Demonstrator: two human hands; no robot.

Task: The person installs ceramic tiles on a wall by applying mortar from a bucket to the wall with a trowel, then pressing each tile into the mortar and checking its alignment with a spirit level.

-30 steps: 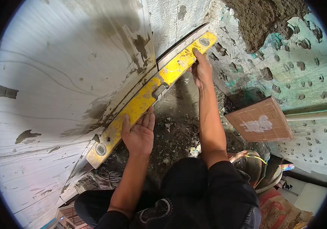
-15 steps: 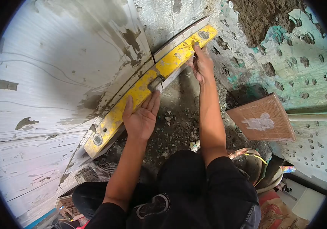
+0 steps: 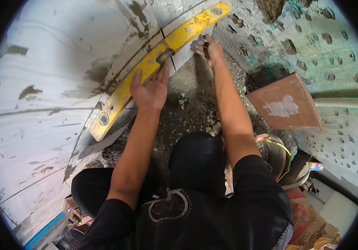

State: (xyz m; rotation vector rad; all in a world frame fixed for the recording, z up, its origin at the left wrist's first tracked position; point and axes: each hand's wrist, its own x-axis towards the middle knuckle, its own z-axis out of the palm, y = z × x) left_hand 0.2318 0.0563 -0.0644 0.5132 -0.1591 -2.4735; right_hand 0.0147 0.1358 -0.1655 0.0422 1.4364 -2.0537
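Observation:
A long yellow spirit level [image 3: 139,75], smeared with mortar, lies slantwise along the lower edge of the white tiled wall [image 3: 41,91]. Against its middle, near the dark vial slot, rests my left hand [image 3: 150,89], palm up, the fingertips at or behind the level's lower edge and the thumb apart. My right hand [image 3: 212,52] is below the level's upper right part, beside a white tile strip [image 3: 182,55]. Its fingers are partly curled and apart, with nothing visible in them; whether the fingertips touch the strip is unclear.
A brown-backed tile [image 3: 285,104] with a white patch leans at the right, near the pitted green wall [image 3: 325,62]. Rubble covers the floor [image 3: 183,112] between my arms. Buckets [image 3: 273,156] stand at lower right, beside a printed sack [image 3: 312,221].
My right hand has let go of the level's upper right end and moved down and left. The view has shifted, so the level appears higher. My left hand stays at its middle.

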